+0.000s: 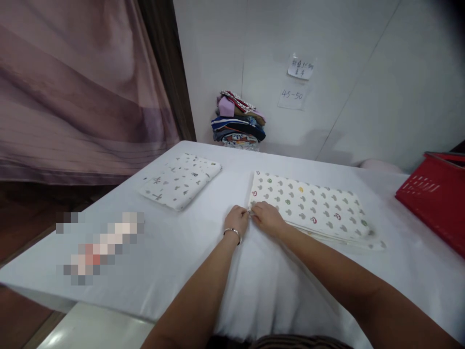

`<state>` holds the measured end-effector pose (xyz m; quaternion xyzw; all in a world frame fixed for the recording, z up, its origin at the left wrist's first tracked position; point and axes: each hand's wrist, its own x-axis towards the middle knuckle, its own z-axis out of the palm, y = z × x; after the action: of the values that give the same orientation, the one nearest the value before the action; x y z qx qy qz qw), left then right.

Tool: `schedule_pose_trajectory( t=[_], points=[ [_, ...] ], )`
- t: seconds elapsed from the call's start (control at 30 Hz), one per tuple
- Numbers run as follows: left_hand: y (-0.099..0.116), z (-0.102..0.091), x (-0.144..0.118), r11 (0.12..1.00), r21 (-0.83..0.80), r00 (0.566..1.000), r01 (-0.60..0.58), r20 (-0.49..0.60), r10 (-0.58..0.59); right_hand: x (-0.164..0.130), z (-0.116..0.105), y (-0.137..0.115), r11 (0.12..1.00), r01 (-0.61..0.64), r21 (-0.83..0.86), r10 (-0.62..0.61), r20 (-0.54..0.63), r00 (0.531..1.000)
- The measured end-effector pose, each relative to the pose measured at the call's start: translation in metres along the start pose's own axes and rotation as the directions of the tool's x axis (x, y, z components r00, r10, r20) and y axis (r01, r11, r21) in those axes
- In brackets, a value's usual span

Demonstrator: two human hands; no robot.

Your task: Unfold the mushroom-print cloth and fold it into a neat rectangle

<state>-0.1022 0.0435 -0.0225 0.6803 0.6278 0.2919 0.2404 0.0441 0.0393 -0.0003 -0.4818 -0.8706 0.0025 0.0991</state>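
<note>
A folded white cloth with a mushroom print (312, 203) lies in several layers on the white-covered table (189, 276). At its near left corner my two hands meet, fingers closed and knuckles almost touching. My left hand (237, 220), with a bracelet at the wrist, pinches just outside the cloth's left edge. Lying over the corner, my right hand (268, 218) grips the edge with bent fingers. The fingers hide most of the pinched fabric. Farther left rests another folded white cloth with a small grey print (181, 182), apart from both hands.
A red plastic basket (436, 198) stands at the right edge of the table. Behind the table's far edge is a stack of folded clothes (239, 121) against the wall. Paper notes (291, 95) hang there. A pinkish curtain (80, 97) hangs at left. A pixelated patch covers something on the table's left.
</note>
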Motion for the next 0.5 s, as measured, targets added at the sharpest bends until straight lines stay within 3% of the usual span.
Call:
schedule_pose_trajectory(
  t=[0.37,0.5],
  points=[
    [0.0007,-0.0034,0.0006,1.0,-0.03,1.0,-0.004,0.008,0.005,-0.0009,0.0098,-0.0033,0.998,-0.039,-0.043,0.039,-0.014,0.999],
    [0.0005,-0.0024,0.0021,1.0,0.001,1.0,0.011,-0.006,-0.011,-0.0002,0.0064,-0.0019,0.999,-0.032,0.01,0.032,-0.013,0.999]
  ],
)
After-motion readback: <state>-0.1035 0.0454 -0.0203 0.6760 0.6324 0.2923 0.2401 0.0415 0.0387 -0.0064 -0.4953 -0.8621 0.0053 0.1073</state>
